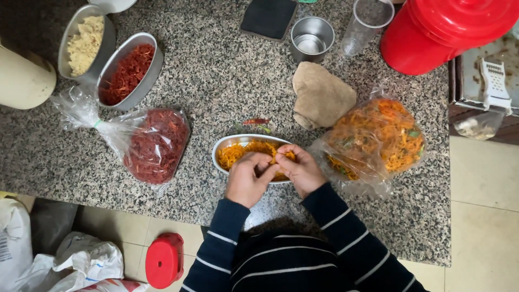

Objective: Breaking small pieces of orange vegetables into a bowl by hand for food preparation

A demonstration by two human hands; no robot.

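Both the left hand (pixel 247 178) and right hand (pixel 300 168) are pinching orange shreds (pixel 233 153) over the steel tray (pixel 224 142) at frame centre; strands are likely spilling onto the bench (pixel 227 75).

Near half of the oval steel dish (pixel 227 145) of orange shreds under both hands, fingertips buried.

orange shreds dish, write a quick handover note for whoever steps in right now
Left hand and right hand: both over the oval steel dish, fingers pinching orange shreds together; exact grip unclear.
Things: dish at the counter front edge; open bag of orange shreds right of it.
Done: dish partly filled.
Left: the bag is mostly full.
Nearby: knotted bag of red shreds on the left; behind it two dishes, red shreds and pale crumbs.
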